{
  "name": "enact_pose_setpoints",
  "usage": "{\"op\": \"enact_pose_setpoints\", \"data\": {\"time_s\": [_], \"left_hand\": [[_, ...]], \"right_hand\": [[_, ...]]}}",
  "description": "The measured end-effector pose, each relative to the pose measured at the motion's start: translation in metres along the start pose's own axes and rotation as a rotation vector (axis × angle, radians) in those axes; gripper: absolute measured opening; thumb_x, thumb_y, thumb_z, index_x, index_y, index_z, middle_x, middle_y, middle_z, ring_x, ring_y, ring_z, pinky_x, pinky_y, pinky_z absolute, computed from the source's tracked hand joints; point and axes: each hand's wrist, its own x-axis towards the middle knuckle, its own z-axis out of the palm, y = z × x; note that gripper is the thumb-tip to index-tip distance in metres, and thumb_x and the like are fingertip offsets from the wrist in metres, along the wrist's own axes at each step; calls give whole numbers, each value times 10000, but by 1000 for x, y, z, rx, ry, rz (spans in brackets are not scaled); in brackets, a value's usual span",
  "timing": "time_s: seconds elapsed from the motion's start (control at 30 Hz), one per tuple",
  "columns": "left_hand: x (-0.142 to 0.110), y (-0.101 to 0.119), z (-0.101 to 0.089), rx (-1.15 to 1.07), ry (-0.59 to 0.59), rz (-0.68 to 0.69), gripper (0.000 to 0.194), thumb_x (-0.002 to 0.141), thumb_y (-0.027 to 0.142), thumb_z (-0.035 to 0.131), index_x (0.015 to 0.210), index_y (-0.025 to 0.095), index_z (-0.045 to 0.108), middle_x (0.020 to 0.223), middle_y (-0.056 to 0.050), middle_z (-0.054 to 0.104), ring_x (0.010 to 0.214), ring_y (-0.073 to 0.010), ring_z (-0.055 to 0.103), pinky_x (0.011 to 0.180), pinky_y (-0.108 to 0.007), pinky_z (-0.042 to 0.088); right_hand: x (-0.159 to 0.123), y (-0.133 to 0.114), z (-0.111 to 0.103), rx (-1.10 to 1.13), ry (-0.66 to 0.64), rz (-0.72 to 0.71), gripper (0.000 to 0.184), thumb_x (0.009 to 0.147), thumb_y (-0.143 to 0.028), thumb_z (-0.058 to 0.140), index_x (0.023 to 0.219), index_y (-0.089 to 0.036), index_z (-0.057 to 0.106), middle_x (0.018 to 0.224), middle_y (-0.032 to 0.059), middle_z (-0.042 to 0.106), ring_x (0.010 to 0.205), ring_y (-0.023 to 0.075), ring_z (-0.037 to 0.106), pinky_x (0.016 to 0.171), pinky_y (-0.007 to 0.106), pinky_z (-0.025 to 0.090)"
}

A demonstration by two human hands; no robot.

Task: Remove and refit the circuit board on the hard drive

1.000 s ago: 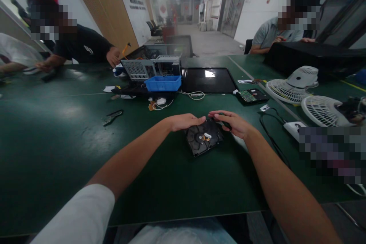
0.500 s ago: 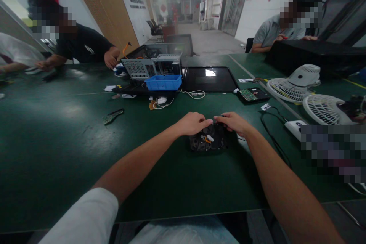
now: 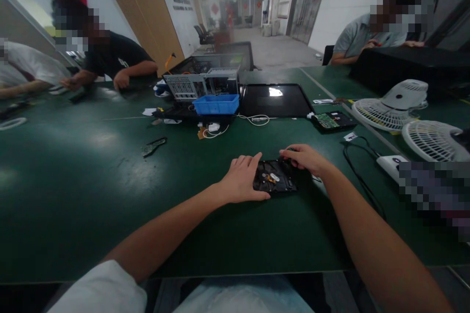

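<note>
A black hard drive (image 3: pixel 276 182) lies flat on the green table (image 3: pixel 91 190) in front of me, its dark underside with a small gold and white part facing up. My left hand (image 3: pixel 243 179) rests against the drive's left edge, fingers stretched out and thumb along its near side. My right hand (image 3: pixel 304 157) curls over the drive's far right corner, fingertips pressed on it.
Beyond the drive stand an open computer case (image 3: pixel 200 83), a blue tray (image 3: pixel 216 104), a black side panel (image 3: pixel 275 100) and a circuit board (image 3: pixel 327 120). Two white fans (image 3: pixel 389 110) and black cables (image 3: pixel 362 176) lie to the right. Other people sit at the left and far right.
The hard drive went from tilted and lifted between my hands to lying flat on the table. My left hand slid down to its left edge; my right hand stays at the far corner.
</note>
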Motion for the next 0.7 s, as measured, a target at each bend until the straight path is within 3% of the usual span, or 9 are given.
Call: {"op": "enact_pose_setpoints", "data": {"time_s": [0.13, 0.2, 0.3, 0.4, 0.47, 0.53, 0.7], "left_hand": [[-5, -23, -7, -71, 40, -8, 1342, 608, 786, 819, 1675, 239, 215, 1625, -197, 367, 1478, -479, 290, 1221, -616, 155], [-13, -48, -22, -143, 119, -26, 1166, 667, 718, 824, 1633, 287, 332, 1639, -158, 363, 1510, -446, 267, 1243, -575, 140], [-40, -106, -57, -92, 333, -214, 735, 849, 645, 682, 1461, 257, 558, 1525, -151, 502, 1466, -403, 358, 1242, -537, 178], [-80, -173, -101, 269, 451, -474, 593, 947, 520, 555, 1420, 161, 565, 1474, -182, 537, 1409, -387, 416, 1203, -513, 256], [-107, -208, -129, 433, 452, -606, 561, 950, 456, 547, 1403, 126, 562, 1448, -182, 558, 1370, -372, 452, 1176, -475, 297], [-127, -231, -150, 489, 425, -643, 575, 928, 428, 592, 1383, 78, 559, 1411, -180, 588, 1336, -350, 481, 1160, -432, 314], [-140, -252, -176, 380, 323, -671, 616, 832, 398, 768, 1320, 75, 574, 1351, -141, 648, 1299, -323, 517, 1137, -385, 316]], "right_hand": [[2, 3, -1, 43, 20, 7, 349, 850, -529, 759, 868, -183, 717, 746, 31, 667, 523, 84, 451, 411, 217, 268], [2, 2, -2, 79, 27, 9, 329, 854, -504, 760, 883, -179, 721, 811, 52, 705, 525, 81, 465, 401, 217, 267], [1, 0, -2, 114, 38, 19, 280, 864, -453, 755, 871, -176, 715, 861, 66, 727, 516, 76, 478, 388, 215, 263], [2, -1, -1, 126, 45, 27, 251, 878, -421, 740, 860, -173, 708, 860, 70, 726, 509, 72, 483, 380, 206, 258], [4, 0, 0, 130, 52, 32, 253, 878, -424, 741, 860, -173, 707, 860, 74, 728, 506, 70, 481, 374, 201, 254], [5, 1, 0, 133, 59, 37, 266, 866, -436, 755, 855, -174, 707, 853, 77, 731, 507, 72, 484, 370, 199, 253], [5, 0, 0, 128, 68, 29, 273, 851, -433, 764, 857, -165, 709, 865, 85, 736, 526, 80, 513, 379, 196, 288]]}}
